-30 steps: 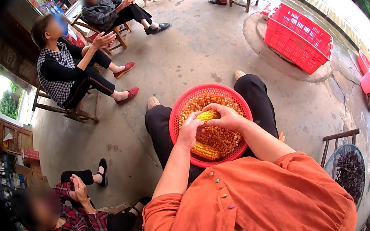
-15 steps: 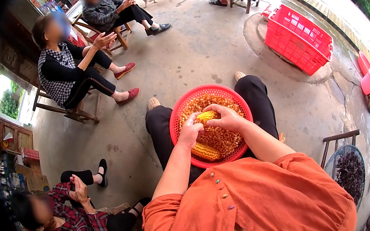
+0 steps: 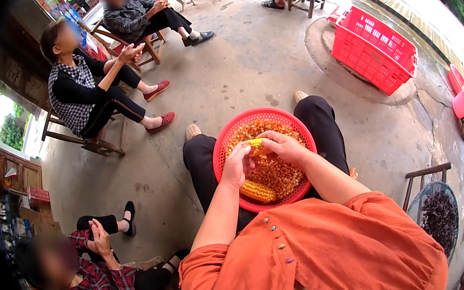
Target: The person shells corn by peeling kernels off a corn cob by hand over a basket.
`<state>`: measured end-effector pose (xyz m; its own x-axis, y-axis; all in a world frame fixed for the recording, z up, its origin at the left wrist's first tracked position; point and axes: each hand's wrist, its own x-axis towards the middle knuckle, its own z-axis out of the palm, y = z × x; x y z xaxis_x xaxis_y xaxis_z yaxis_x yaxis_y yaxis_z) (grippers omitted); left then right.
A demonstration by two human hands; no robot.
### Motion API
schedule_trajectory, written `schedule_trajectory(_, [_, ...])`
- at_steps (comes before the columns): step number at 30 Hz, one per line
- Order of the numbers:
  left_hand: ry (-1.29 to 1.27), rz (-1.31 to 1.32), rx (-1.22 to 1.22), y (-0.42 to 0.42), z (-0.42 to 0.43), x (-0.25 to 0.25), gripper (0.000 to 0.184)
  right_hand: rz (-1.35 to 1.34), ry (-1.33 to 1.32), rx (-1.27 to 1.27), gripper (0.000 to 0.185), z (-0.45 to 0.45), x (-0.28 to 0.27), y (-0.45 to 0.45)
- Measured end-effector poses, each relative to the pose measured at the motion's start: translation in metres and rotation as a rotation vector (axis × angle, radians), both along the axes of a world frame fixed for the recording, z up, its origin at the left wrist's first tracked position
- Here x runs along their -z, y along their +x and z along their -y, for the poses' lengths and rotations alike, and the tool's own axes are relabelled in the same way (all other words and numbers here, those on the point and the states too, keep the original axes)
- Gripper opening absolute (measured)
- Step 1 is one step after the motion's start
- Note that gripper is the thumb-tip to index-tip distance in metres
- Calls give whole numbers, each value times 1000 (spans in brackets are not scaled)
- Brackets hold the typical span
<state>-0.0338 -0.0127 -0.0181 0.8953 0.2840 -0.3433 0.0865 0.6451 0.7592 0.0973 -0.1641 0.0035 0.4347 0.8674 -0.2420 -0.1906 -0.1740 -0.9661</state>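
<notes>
A round red plastic basket [image 3: 220,146] with a perforated rim rests on my lap between my knees. Loose orange corn kernels [image 3: 281,176] cover its inside. Over them, my left hand [image 3: 237,164] and my right hand [image 3: 284,147] grip a yellow corn cob [image 3: 255,142] from its two sides. Fingers and thumbs hide much of that cob. A second, whole-looking ear of corn [image 3: 258,190] lies on the kernels at the near left of the basket, below my left hand and apart from it.
Several people sit on chairs to the left and at the back. A red crate [image 3: 373,51] stands on the concrete floor ahead right. Near my right side, a round tray [image 3: 439,218] holds dark dried matter beside a wooden chair [image 3: 427,171]. Pink basins [image 3: 462,101] are farther right.
The held cob has turned between my hands, and less of its yellow side shows. My fingers have shifted slightly around it. The ear in the basket stays put.
</notes>
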Motion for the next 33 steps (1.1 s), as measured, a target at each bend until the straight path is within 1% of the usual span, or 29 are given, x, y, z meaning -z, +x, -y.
schedule_trajectory(5, [15,21,-20,-1,2,-5,24,-118,73,22,31,0,5,2])
schedule_trajectory(8, [-8,45,-68,-1,1,-4,25,-136,71,-18,35,1,2,3])
schedule_trajectory(9, [-37,66,-93,-1,0,-5,26,-148,115,-26,37,1,3,3])
schedule_trajectory(10, [-36,67,-93,-1,0,-5,26,-161,159,-35,39,1,3,3])
schedule_trajectory(13, [-55,54,-36,-2,1,-10,27,-181,137,-73,42,2,-1,4])
schedule_trajectory(14, [-12,42,-12,-3,3,-13,26,-180,138,-73,42,1,1,4])
schedule_trajectory(16, [31,31,12,-2,7,-18,25,-37,107,-61,44,-1,10,4])
schedule_trajectory(17, [56,56,-21,-1,11,-19,27,31,131,-65,43,-2,16,6])
schedule_trajectory(21, [118,101,-67,0,12,-19,30,74,177,5,41,-5,21,3])
schedule_trajectory(22, [118,101,-65,0,12,-17,30,87,176,42,37,-5,19,2])
schedule_trajectory(23, [177,104,-63,0,13,-12,31,101,175,79,34,-4,17,2])
schedule_trajectory(24, [236,106,-61,0,13,-10,31,101,175,80,34,-4,14,1])
schedule_trajectory(26, [276,91,-50,1,15,-7,31,177,126,99,25,-3,8,2])
schedule_trajectory(27, [316,76,-39,1,15,-7,31,176,125,100,25,-2,5,2])
schedule_trajectory(29, [321,77,-36,1,16,-7,31,348,83,150,18,1,1,3])
schedule_trajectory(30, [327,79,-34,1,16,-9,30,348,83,150,18,0,5,5])
schedule_trajectory(32, [297,88,-33,1,16,-13,30,403,28,270,15,-2,18,9])
schedule_trajectory(33, [267,97,-33,1,16,-14,31,377,22,301,14,-4,17,9])
